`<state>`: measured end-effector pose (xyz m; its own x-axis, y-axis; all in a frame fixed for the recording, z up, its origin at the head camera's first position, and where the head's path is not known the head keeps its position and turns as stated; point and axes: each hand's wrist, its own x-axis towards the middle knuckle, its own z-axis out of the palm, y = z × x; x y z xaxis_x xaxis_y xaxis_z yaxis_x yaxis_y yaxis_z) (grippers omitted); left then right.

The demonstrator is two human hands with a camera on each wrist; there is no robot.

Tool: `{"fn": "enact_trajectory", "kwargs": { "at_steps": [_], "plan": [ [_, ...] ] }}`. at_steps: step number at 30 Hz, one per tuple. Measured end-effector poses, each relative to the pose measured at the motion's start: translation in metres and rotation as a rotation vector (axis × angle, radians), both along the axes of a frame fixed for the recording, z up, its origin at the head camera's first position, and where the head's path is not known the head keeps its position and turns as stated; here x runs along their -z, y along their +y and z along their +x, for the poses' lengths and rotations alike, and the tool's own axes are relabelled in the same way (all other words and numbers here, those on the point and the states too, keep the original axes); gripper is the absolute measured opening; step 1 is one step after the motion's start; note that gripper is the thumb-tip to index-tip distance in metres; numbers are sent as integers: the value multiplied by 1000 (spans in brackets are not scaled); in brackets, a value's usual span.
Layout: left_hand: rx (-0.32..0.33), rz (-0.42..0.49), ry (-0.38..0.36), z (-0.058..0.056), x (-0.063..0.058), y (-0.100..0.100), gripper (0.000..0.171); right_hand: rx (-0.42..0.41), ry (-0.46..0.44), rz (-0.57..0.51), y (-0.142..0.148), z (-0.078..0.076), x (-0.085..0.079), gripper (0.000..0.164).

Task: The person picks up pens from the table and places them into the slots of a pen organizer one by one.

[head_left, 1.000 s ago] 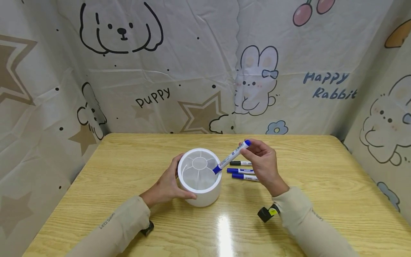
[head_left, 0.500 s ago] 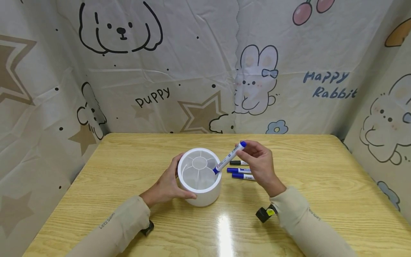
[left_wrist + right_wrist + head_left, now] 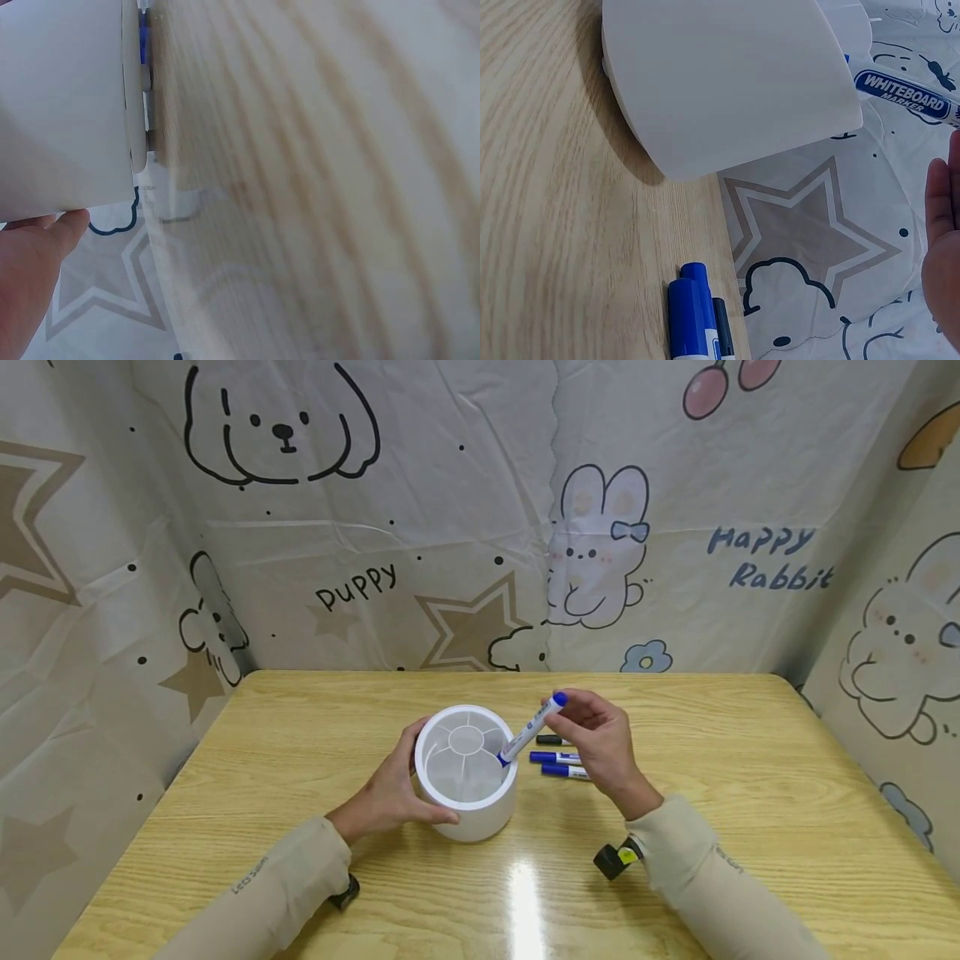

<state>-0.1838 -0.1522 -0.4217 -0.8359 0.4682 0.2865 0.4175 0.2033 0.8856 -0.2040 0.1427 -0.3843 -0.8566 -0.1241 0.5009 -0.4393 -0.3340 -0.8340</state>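
Observation:
A round white organizer [image 3: 477,822] with a divided inside stands on the wooden table. Around its left side my left hand [image 3: 390,789] curls, thumb at the front; the left wrist view shows fingers against its white wall [image 3: 64,112]. My right hand [image 3: 600,743] pinches a blue whiteboard marker [image 3: 534,727] near its upper end. The marker slants down to the left, its blue capped lower end inside the organizer's right rim. In the right wrist view, the lettered marker barrel [image 3: 904,96] crosses the rim, and the organizer wall hides its lower end.
Two blue-capped markers [image 3: 555,770] and a black-capped marker [image 3: 551,740] lie on the table [image 3: 300,718] right of the organizer, partly behind my right hand. A printed cloth [image 3: 450,527] hangs behind the table's back edge.
My right hand has moved left and slightly down, bringing the marker's lower end a little deeper into the organizer. The left hand and organizer have stayed in place.

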Motion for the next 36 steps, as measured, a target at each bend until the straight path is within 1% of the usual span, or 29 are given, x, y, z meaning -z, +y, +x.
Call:
{"fn": "enact_trajectory", "kwargs": {
  "at_steps": [4, 8, 13, 18, 26, 30, 36],
  "plan": [
    [7, 18, -3, 0, 0, 1, 123, -16, 9, 19, -1, 0, 1, 22],
    [10, 30, -3, -1, 0, 1, 123, -24, 14, 50, -4, 0, 1, 21],
    [7, 30, -4, -1, 1, 1, 123, -17, -17, 120, -6, 3, -2, 25],
    [8, 33, -6, -1, 1, 0, 123, -13, -35, 159, -9, 4, -2, 28],
    [5, 18, -9, -1, 0, 1, 123, 11, -46, 218, -12, 5, 1, 31],
    [4, 18, -10, -1, 0, 1, 123, 13, -37, 231, -13, 5, 3, 29],
    [1, 23, 6, -1, 1, 1, 122, -8, -22, 209, -15, 4, 7, 28]
  ]
}}
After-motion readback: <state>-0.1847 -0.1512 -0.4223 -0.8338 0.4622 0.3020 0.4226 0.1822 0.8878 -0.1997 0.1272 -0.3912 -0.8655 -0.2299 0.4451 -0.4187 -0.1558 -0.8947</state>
